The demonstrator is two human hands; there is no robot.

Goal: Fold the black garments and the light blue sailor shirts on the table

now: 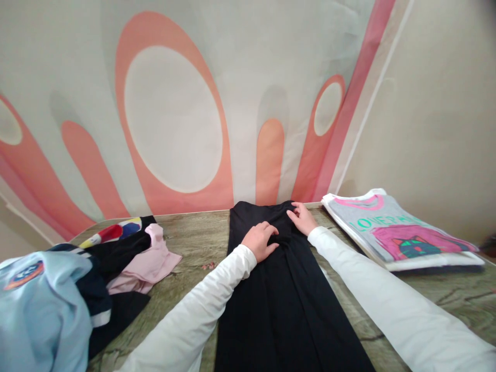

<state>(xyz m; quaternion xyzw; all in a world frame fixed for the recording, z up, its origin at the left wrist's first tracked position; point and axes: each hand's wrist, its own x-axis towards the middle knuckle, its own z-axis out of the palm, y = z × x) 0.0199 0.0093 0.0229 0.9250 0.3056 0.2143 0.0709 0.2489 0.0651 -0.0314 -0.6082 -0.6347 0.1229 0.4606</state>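
Note:
A long black garment (282, 299) lies stretched out on the wood-patterned table (194, 243), running from the near edge to the far edge. My left hand (260, 240) rests flat on its upper part, fingers spread, palm down. My right hand (302, 217) lies just beyond, near the garment's far end, with fingers extended on the cloth. Both arms wear white sleeves. Neither hand grips anything.
At the left sits a heap of loose clothes (77, 279): light blue, black and pink pieces. A stack of folded shirts (395, 232), topped by a grey one with a pink print, lies at the right. A hanging cloth with orange shapes (174, 119) backs the table.

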